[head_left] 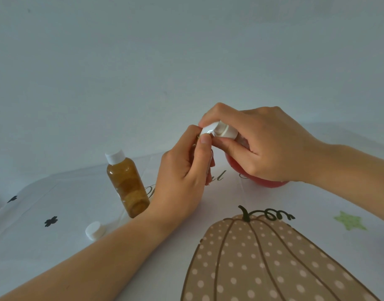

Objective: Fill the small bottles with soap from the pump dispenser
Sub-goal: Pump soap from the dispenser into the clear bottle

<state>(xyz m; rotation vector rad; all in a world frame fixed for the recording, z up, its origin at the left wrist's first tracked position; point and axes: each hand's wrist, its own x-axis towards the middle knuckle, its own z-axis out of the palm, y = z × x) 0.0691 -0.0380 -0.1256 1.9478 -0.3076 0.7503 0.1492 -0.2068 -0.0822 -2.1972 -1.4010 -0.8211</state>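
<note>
One white-capped amber plastic bottle (126,183) is stood full, centre left. The left hand (182,177) grip is clamped on what is judged a hidden second bottle, at the white pump head (219,130) of the red round dispenser (267,183), which is clasped by the right hand (262,146). About half is judged done.

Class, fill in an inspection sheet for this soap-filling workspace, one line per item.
Surface: table cloth, white with a pumpkin print.
Job's things: red dispenser upright; capped amber bottle upright, to its left; small bottle nearly hidden at the nozzle.
Clutter: loose white cap on the cloth.
Hands: left hand grips the small bottle; right hand grips the pump head.
Cables: nothing seen.
Surroundings: plain pale wall.
</note>
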